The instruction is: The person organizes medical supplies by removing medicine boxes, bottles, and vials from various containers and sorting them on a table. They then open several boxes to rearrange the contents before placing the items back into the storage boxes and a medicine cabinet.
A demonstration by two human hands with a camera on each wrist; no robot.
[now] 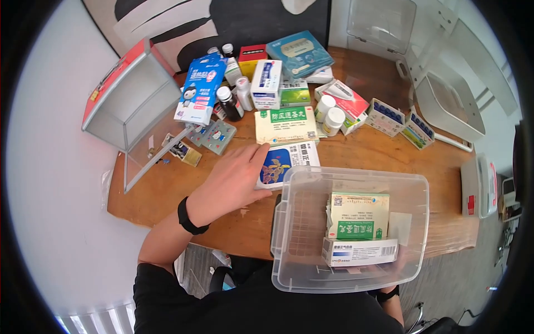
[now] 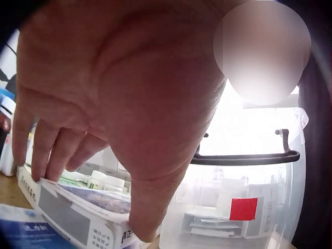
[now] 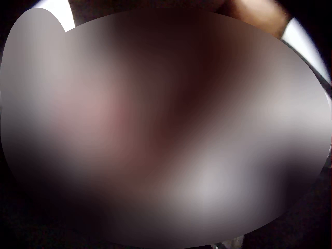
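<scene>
My left hand (image 1: 231,178) spans a white and blue medicine box (image 1: 300,156) on the table, thumb at its near edge and fingers at its far edge. In the left wrist view the box (image 2: 78,218) sits between the thumb and the fingertips. A cream and green medicine box (image 1: 283,122) lies right behind it. To the right, a clear plastic bin (image 1: 295,261) overhangs the table's front edge in the head view. Inside are a cream and green box (image 1: 359,214) and a white box (image 1: 364,253). My right hand (image 1: 388,289) is mostly hidden behind the bin; its fingers do not show.
Behind stand several medicine boxes, brown bottles (image 1: 229,104) and white bottles (image 1: 334,121). At left is an open clear case with a red lid (image 1: 125,72); small boxes of dark vials (image 1: 385,117) lie right. A clear bin (image 1: 450,106) stands back right, a lidded container (image 1: 478,186) at the right edge.
</scene>
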